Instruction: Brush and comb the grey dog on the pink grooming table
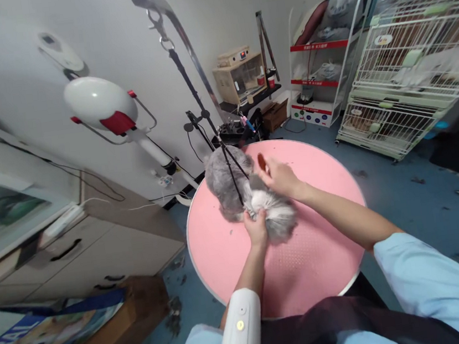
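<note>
A small grey furry animal, with a white-and-grey tuft of long fur, is on a round pink grooming table. Whether that tuft belongs to its head or tail, I cannot tell. My left hand is closed on fur at the tuft's near left edge. Just above the tuft, my right hand is closed round a tool with a reddish-brown handle; the tool's working end is hidden. Thin black straps run down to the animal from a metal arm.
A white-and-red dryer head on a stand is at the left. A pale grey device with buttons covers part of my left forearm. Wire cages and a white shelf rack stand right. Fur clumps litter the floor.
</note>
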The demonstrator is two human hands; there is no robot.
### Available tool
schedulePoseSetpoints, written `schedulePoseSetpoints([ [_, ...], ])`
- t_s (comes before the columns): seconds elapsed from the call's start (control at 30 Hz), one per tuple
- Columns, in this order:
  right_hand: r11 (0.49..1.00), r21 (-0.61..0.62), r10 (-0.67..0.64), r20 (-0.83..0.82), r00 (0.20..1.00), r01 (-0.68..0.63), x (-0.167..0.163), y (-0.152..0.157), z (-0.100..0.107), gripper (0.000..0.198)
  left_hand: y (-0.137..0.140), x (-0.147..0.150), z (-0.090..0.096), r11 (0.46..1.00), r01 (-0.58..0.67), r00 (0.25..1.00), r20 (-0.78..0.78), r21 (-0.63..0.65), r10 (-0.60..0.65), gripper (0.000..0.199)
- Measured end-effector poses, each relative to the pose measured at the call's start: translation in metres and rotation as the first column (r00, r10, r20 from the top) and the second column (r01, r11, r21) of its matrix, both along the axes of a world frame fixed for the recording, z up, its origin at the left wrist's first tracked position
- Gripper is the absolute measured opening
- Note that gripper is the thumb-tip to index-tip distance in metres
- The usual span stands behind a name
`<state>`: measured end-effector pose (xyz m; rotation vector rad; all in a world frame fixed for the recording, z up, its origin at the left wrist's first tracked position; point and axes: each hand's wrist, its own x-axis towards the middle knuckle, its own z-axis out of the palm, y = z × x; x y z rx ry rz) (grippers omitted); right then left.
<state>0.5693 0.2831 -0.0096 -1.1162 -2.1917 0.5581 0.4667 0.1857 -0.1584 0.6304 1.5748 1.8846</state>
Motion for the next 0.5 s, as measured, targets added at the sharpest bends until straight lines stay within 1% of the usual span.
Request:
schedulePoseSetpoints([
  [0.03,0.998,0.029,-0.055,-0.060,0.997,0.057,0.005,0.001,-0.002,0.017,0.000,-0.001,-0.001,1.000,-0.003,1.000,0.001,-0.009,0.003,0.045],
  [0.07,0.998,0.035,-0.052,-0.104,0.993,0.056,0.009,0.001,-0.004,0.016,0.000,-0.002,-0.003,1.000,-0.004,1.000,0.002,-0.015,0.004,0.045],
  [0.1,1.000,0.011,0.003,-0.122,0.992,-0.001,0.013,0.000,-0.006,0.015,0.000,-0.003,-0.003,1.000,-0.005,1.000,0.003,-0.014,0.005,0.044],
  [0.17,0.988,-0.079,0.125,-0.117,0.985,-0.135,0.019,-0.001,-0.010,0.012,0.000,-0.003,-0.003,1.000,-0.007,1.000,0.013,-0.008,0.007,0.044],
  [0.2,0.986,-0.099,0.124,-0.122,0.985,-0.136,0.021,-0.002,-0.012,0.012,-0.001,-0.003,-0.002,1.000,-0.013,1.000,0.022,-0.008,0.013,0.044],
  [0.3,0.998,-0.026,-0.058,-0.234,0.970,0.054,0.027,-0.004,-0.017,0.015,-0.002,-0.003,0.001,0.999,-0.027,0.998,0.052,-0.022,0.028,0.043],
  [0.33,0.999,-0.027,-0.047,-0.262,0.964,0.042,0.029,-0.004,-0.018,0.016,-0.002,-0.003,0.002,0.999,-0.026,0.998,0.058,-0.026,0.028,0.043],
  [0.37,0.998,-0.055,0.013,-0.265,0.964,-0.029,0.030,-0.005,-0.020,0.017,-0.002,-0.003,0.002,0.999,-0.022,0.998,0.058,-0.024,0.023,0.043],
  [0.4,0.988,-0.101,0.090,-0.252,0.964,-0.119,0.031,-0.005,-0.022,0.017,-0.003,-0.003,0.003,1.000,-0.016,0.998,0.053,-0.020,0.017,0.042],
  [0.43,0.974,-0.144,0.140,-0.235,0.962,-0.177,0.032,-0.005,-0.024,0.016,-0.003,-0.004,0.002,1.000,-0.017,0.999,0.044,-0.019,0.017,0.042],
  [0.47,0.973,-0.160,0.129,-0.225,0.966,-0.167,0.033,-0.005,-0.026,0.016,-0.003,-0.004,0.002,1.000,-0.023,0.999,0.032,-0.021,0.023,0.042],
  [0.5,0.985,-0.143,0.058,-0.233,0.971,-0.093,0.035,-0.005,-0.027,0.016,-0.003,-0.005,0.001,0.999,-0.029,0.999,0.018,-0.027,0.030,0.041],
])
